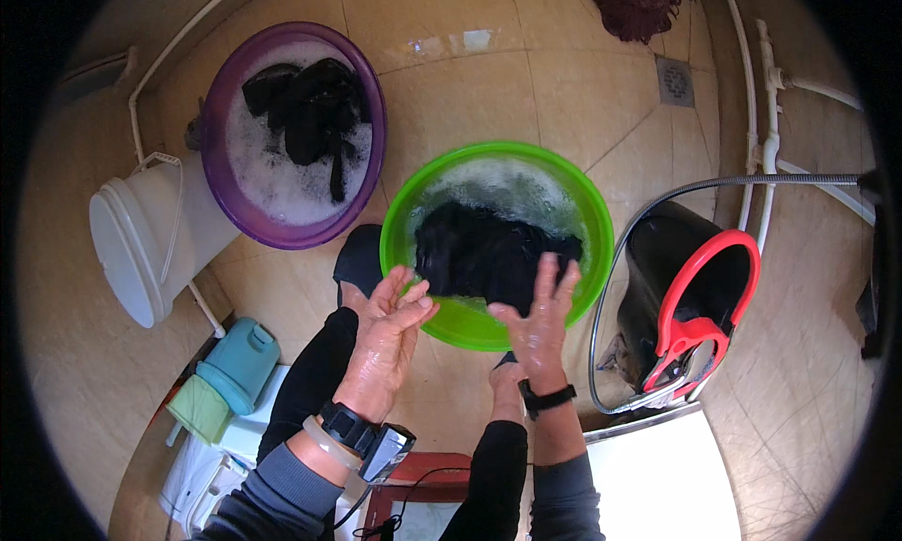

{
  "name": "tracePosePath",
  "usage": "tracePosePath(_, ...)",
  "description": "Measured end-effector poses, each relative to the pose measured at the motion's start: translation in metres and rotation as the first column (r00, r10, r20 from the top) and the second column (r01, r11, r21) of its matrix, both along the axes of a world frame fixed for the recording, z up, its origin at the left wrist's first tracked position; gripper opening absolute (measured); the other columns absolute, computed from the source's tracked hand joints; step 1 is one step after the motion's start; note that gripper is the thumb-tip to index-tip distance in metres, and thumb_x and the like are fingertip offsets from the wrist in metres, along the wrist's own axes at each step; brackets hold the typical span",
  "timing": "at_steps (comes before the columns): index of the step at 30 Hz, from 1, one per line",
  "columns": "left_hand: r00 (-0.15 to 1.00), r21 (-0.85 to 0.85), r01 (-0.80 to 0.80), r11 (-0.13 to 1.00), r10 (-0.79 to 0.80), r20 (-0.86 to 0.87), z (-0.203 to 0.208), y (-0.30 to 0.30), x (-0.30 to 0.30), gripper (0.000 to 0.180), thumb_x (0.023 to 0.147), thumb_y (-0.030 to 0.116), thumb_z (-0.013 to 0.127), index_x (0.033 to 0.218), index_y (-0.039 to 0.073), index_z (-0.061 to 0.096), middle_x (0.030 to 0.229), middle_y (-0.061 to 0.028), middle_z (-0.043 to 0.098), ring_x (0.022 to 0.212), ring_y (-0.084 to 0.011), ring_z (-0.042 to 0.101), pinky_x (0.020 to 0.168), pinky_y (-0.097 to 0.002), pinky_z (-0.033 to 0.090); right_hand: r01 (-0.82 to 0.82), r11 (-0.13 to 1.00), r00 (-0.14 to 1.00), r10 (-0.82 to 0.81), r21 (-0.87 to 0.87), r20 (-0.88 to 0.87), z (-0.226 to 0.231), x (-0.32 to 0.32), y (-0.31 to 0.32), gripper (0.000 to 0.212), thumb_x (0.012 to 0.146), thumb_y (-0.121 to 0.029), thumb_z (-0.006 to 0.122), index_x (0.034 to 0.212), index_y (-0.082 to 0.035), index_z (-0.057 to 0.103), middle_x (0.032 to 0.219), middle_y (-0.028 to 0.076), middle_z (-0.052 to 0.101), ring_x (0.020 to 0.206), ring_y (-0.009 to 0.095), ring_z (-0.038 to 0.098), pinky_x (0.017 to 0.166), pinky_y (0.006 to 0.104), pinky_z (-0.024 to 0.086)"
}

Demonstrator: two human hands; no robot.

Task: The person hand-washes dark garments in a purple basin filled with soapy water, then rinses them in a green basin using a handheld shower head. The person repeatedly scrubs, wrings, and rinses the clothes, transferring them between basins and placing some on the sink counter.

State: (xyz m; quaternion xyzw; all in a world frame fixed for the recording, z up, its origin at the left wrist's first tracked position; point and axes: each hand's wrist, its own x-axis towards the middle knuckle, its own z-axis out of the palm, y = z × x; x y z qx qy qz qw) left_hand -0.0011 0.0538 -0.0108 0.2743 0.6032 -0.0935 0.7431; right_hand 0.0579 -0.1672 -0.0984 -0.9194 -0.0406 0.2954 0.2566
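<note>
Wet black cloth lies bunched in water with some suds inside a green basin on the floor in front of me. My left hand is at the basin's near left rim, wet, palm turned upward, fingers loosely bent and apart with nothing in them. Over the near right part of the basin, my right hand has its fingers spread beside the cloth; it looks empty and slightly blurred. Farther left, a purple basin holds foamy water and more black clothing.
A white lidded bucket leans beside the purple basin. At right stands a black bucket with a red handle, and a metal hose curves past it. A teal container is at lower left. A floor drain and a dark-red mop head are farther off.
</note>
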Motion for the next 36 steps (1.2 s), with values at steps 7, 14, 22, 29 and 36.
tracePosePath(7,1.000,-0.019,-0.022,1.000,0.022,0.003,-0.004,0.004,-0.008,0.070,0.097,0.004,0.073,0.159,-0.006,0.041,0.163,-0.0144,0.043,0.143,-0.0291,0.050,0.115,-0.0467,0.047,-0.461,0.813,0.886,0.398,-0.357,-0.238,-0.092,0.033,0.040,0.102,0.063,-0.028,0.099,0.153,-0.039,0.052,0.148,0.015,0.053,0.131,0.052,0.052,0.093,0.0762,0.048)
tracePosePath(14,0.995,-0.033,0.091,0.995,-0.092,-0.042,-0.006,0.003,-0.015,0.069,0.101,0.013,0.073,0.160,-0.003,0.041,0.161,-0.0122,0.048,0.138,-0.0255,0.053,0.104,-0.0448,0.053,-0.245,0.968,0.969,0.246,-0.050,0.007,-0.076,0.050,0.034,0.059,0.077,-0.009,0.079,0.134,-0.018,0.068,0.128,0.026,0.066,0.115,0.048,0.063,0.100,0.0555,0.053)
tracePosePath(22,0.999,-0.067,0.016,0.998,-0.019,-0.043,0.017,-0.004,0.024,0.087,0.105,0.029,0.073,0.173,0.016,0.021,0.167,-0.0108,0.039,0.143,-0.0206,0.050,0.099,-0.0342,0.054,-0.398,0.848,0.902,0.432,0.350,-0.021,0.143,0.027,0.032,0.066,0.060,0.002,0.075,0.125,-0.013,0.074,0.106,0.019,0.061,0.098,0.044,0.061,0.079,0.0493,0.055)
tracePosePath(29,0.992,-0.167,0.113,0.979,-0.101,0.082,0.023,-0.001,0.019,0.043,0.104,0.006,0.058,0.147,0.006,0.060,0.127,-0.0084,0.070,0.113,-0.0188,0.070,0.095,-0.0294,0.058,-0.074,0.720,0.979,0.185,0.690,-0.089,0.144,0.009,0.058,0.050,0.067,0.007,0.074,0.111,-0.015,0.074,0.107,0.014,0.061,0.103,0.041,0.062,0.088,0.0448,0.053)
tracePosePath(36,0.989,-0.133,0.135,0.982,-0.142,-0.041,0.004,-0.021,0.006,0.055,0.107,0.004,0.058,0.160,0.005,0.044,0.155,-0.0154,0.052,0.136,-0.0244,0.057,0.111,-0.0422,0.052,0.019,0.968,0.991,-0.052,0.251,0.126,0.038,0.017,0.034,0.066,0.064,0.015,0.055,0.120,-0.016,0.071,0.124,0.016,0.062,0.116,0.042,0.059,0.098,0.0477,0.051)
